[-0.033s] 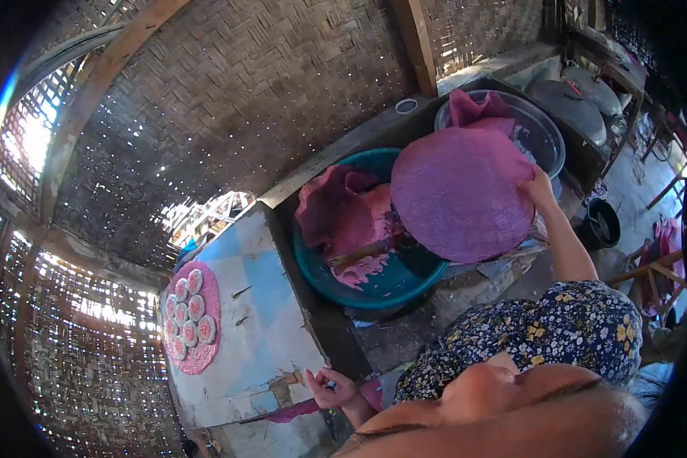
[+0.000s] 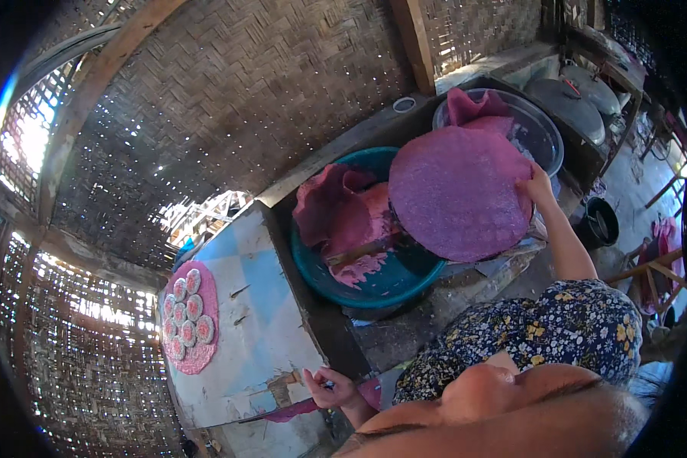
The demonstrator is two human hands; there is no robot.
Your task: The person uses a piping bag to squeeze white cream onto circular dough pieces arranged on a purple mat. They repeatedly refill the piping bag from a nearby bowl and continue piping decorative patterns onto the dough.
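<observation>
My right hand (image 2: 540, 187) is closed on the right edge of a round, flat, pink-purple disc (image 2: 462, 195), perhaps cloth-covered. The disc partly covers a teal basin (image 2: 320, 282). Inside that basin lie a crumpled dark pink cloth (image 2: 324, 206), paler pink material (image 2: 355, 269) and a stick-like bar (image 2: 359, 252). My left hand (image 2: 332, 389) is beside the near corner of the worn table, its fingers curled. Whatever it may hold is too small to make out. On the table's far left, a pink round mat (image 2: 198, 362) carries several small white-rimmed, pink-centred rounds (image 2: 194, 308).
A grey basin (image 2: 551, 141) with more pink cloth stands behind the disc. Lidded pots (image 2: 565, 107) are at the far right, and a black bucket (image 2: 601, 223) is on the floor. The table (image 2: 275, 336) has a peeling blue-and-white top. Woven walls (image 2: 282, 84) enclose the left and back.
</observation>
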